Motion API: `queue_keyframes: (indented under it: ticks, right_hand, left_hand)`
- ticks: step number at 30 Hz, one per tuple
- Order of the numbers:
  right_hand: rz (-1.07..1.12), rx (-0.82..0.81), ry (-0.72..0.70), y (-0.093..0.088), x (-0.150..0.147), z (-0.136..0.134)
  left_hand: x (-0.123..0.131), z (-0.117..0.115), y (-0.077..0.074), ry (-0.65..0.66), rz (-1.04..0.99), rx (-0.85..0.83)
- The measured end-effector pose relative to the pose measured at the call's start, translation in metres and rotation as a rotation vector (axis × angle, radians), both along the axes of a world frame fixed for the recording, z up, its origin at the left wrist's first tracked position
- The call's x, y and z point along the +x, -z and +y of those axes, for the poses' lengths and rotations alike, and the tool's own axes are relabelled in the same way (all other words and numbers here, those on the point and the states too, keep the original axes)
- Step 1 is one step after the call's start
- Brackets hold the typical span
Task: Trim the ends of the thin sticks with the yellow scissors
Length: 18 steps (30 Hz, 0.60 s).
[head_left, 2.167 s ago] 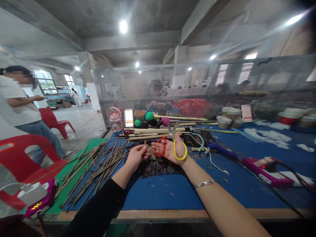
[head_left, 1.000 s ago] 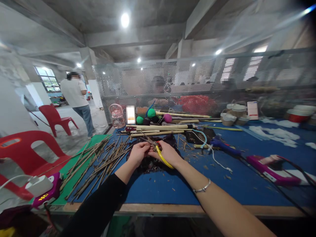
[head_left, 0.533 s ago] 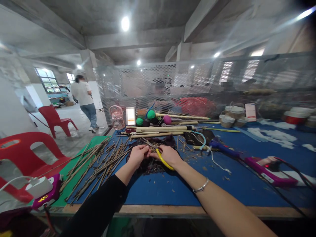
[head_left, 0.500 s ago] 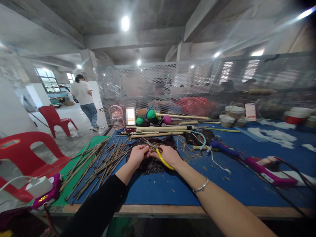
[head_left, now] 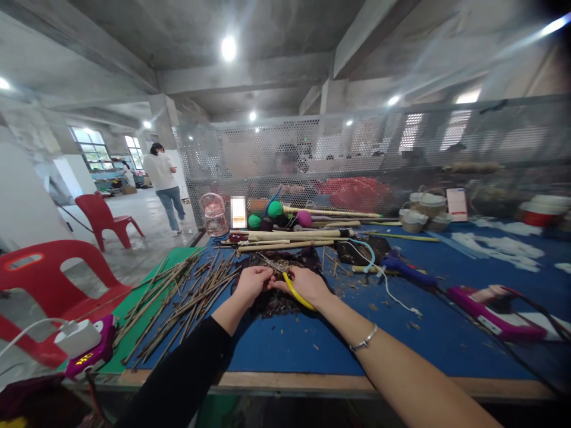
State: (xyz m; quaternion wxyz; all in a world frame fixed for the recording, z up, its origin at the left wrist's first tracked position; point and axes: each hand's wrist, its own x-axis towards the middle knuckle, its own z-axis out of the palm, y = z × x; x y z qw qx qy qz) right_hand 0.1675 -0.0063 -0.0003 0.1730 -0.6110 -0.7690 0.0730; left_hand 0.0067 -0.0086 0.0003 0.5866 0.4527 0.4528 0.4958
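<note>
My right hand (head_left: 307, 286) is closed on yellow-handled scissors (head_left: 292, 288), whose metal blades point up and to the left. Close beside it, my left hand (head_left: 253, 288) has its thumb and fingers pinched together near the right fingertips. Whatever sits in that pinch is too small to make out. Under both hands lies a dark cloth (head_left: 307, 261) with a heap of dark and tan plant scraps (head_left: 279, 306) on it. Long thin dry sticks (head_left: 200, 291) are spread to the left of my left hand.
Thicker pale sticks (head_left: 294, 236) and green and magenta yarn balls (head_left: 275, 208) lie behind the cloth. Purple power units (head_left: 491, 312) sit at right and at the left corner. Small pots (head_left: 414, 219) stand at back right, before a perforated metal screen (head_left: 250, 142). A person (head_left: 163, 175) walks beyond.
The view has shifted slightly, and the person in the background has taken a step. My hands stay together over the heap, with the scissors still in the right one.
</note>
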Motion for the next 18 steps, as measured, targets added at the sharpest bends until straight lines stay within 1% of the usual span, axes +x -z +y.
queue_keyframes:
  ticks: [4,10,13,15,18]
  right_hand:
    - [0.016,0.002,0.021,-0.0026,-0.0004,-0.0018]
    - [0.029,0.011,0.086,-0.0063,0.0015,-0.0014]
    - [0.031,-0.007,0.054,-0.0054,0.0031,-0.0006]
    - [0.044,-0.004,0.016,-0.0041,0.0032,-0.0006]
    - [0.072,0.006,-0.024,-0.0026,0.0021,-0.0014]
  left_hand:
    - [-0.0003,0.0004,0.0004,-0.01,0.018,0.018]
    - [-0.0013,0.0055,0.0002,-0.004,-0.147,0.0]
    - [-0.0026,0.0077,0.0005,-0.055,-0.186,0.005]
    - [-0.0032,0.0082,0.001,-0.066,-0.187,0.012]
    - [-0.0033,0.0075,0.0012,0.0,-0.171,0.009]
